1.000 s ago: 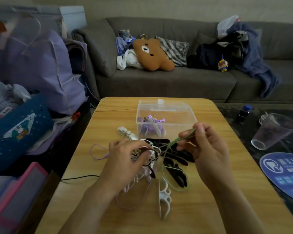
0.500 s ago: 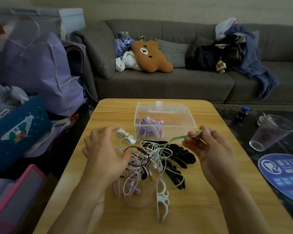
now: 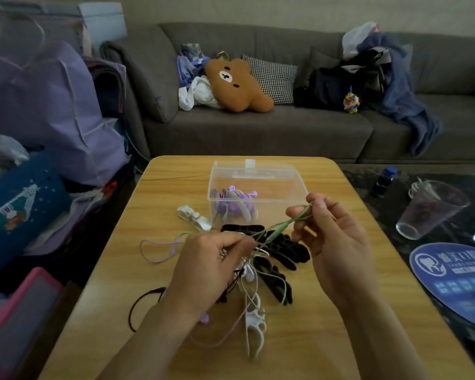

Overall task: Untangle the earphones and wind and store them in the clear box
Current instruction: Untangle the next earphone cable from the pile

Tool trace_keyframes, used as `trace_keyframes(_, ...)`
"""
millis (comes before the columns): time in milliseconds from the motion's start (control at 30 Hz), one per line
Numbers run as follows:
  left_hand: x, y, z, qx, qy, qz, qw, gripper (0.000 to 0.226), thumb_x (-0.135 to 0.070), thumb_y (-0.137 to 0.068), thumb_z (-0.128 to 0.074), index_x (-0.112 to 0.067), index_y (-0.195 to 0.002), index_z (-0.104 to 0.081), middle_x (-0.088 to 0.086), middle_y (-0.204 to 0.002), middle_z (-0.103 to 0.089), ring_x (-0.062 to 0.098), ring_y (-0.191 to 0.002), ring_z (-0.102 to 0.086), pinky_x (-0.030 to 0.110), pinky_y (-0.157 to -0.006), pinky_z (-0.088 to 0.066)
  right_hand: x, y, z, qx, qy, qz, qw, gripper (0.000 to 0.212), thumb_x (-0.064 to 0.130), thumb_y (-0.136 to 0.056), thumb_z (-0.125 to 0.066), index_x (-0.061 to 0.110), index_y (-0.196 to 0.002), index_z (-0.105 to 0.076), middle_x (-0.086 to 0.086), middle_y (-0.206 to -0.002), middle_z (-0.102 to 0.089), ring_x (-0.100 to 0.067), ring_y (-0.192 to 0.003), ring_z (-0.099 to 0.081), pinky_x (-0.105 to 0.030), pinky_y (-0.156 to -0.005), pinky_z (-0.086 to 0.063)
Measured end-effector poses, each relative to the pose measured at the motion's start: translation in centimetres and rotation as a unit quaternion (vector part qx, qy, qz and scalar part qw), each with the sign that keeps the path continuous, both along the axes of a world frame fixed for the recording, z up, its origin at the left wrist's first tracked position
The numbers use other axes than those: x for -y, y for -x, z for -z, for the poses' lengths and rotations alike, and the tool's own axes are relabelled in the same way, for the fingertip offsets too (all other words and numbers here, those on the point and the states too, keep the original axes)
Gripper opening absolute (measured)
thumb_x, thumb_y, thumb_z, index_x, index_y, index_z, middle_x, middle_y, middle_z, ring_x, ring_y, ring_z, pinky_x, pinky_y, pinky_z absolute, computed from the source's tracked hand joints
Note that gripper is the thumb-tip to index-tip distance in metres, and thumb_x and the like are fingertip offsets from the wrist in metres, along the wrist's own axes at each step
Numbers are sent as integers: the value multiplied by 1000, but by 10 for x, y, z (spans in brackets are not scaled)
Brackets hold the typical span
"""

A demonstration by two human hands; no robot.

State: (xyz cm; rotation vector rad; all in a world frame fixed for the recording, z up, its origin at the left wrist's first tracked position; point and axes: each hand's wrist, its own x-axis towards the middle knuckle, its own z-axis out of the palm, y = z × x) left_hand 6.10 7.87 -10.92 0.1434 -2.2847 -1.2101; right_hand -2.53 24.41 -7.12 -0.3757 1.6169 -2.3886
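1. The right hand (image 3: 332, 242) is raised just in front of the clear box (image 3: 258, 193), thumb and forefinger pinching a green earphone cord (image 3: 283, 223); its other fingers curl loosely.
2. The left hand (image 3: 211, 270) hovers low over the tangle of earphones (image 3: 247, 272), fingertips pinched on cords at the tangle's top.
3. The green cord runs taut on a slant, from the right hand's fingers down and left to the left hand's fingertips.
4. The tangle lies mid-table, its purple, white and dark cords looping out toward the left and the near edge. Purple earphones (image 3: 231, 204) already sit inside the box.
5. All this rests on a wooden table (image 3: 340, 338). A grey sofa (image 3: 258, 133) behind holds a bear cushion (image 3: 236, 83) and clothes.
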Motion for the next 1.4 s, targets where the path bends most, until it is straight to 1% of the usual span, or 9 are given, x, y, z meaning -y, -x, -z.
trace_keyframes(167,14,2,-6,-28,39,-47,998,23,-41,-85,-65,-24,-89,-79,-16,-67,-70,6,-64,-67,29,-61,-53,-7,4,0,-44,-55,30,997,27,28,-90,-52,10,-107,-62,-15,-97,-76,-26,-96,-73,-36,-88,-59)
trace_keyframes(400,43,8,11,57,244,-103,963,9,-29,-80,-79,-32,-87,-74,-23,-83,-60,7,-89,-48,33,-79,-27,-19,10,-8,-41,-2,57,998,24,22,-92,-51,8,-110,-60,-18,-95,-75,-31,-94,-74,-34,-72,-63)
trace_keyframes(633,54,7,16,47,210,-88,973,8,-34,-81,-77,-32,-88,-78,-20,-90,-63,10,-91,-57,45,-83,-47,-18,17,6,-13,-65,161,985,12,15,-104,-49,15,-108,-61,-13,-98,-74,-16,-81,-73,-26,-56,-54)
trace_keyframes(767,50,6,23,35,199,-69,977,17,-37,-85,-69,-27,-96,-79,-17,-93,-66,12,-91,-59,51,-80,-51,-9,15,20,-82,-289,246,922,28,22,-98,-60,25,-125,-51,7,-124,-56,-9,-111,-56,-33,-95,-51)
trace_keyframes(867,44,5,21,20,207,-67,976,26,-43,-91,-61,-24,-98,-78,-13,-95,-69,14,-94,-60,49,-82,-50,12,-8,22,-294,-340,223,865,35,24,-92,-66,32,-123,-51,14,-121,-53,-4,-119,-49,-29,-106,-40)
trace_keyframes(1000,31,2,15,-9,240,-39,970,27,-33,-89,-56,-21,-101,-77,-12,-103,-72,11,-106,-60,39,-95,-42,33,-22,36,-363,-330,-32,871,26,32,-92,-70,31,-117,-65,19,-108,-64,0,-98,-64,-15,-83,-50)
trace_keyframes(1100,28,0,17,8,236,-22,972,18,-23,-86,-72,-22,-103,-77,-15,-107,-71,10,-110,-60,36,-97,-39,36,-22,44,-347,-322,-3,881,9,23,-87,-78,25,-96,-76,17,-85,-67,-2,-70,-62,-6,-62,-42)
trace_keyframes(1267,34,-3,13,99,191,-3,977,60,-64,-77,-59,-33,-128,-64,-22,-128,-57,2,-123,-48,39,-108,-37,26,-10,42,-298,-399,-53,866,11,28,-88,-76,30,-81,-67,14,-69,-64,1,-67,-60,-10,-58,-42)
trace_keyframes(1400,33,-8,11,104,178,-17,978,55,-47,-77,-79,-35,-128,-62,-22,-115,-56,-2,-107,-50,41,-99,-45,20,-6,42,-267,-431,-76,859,13,40,-85,-75,31,-84,-67,7,-53,-45,-8,-49,-41,-20,-49,-33)
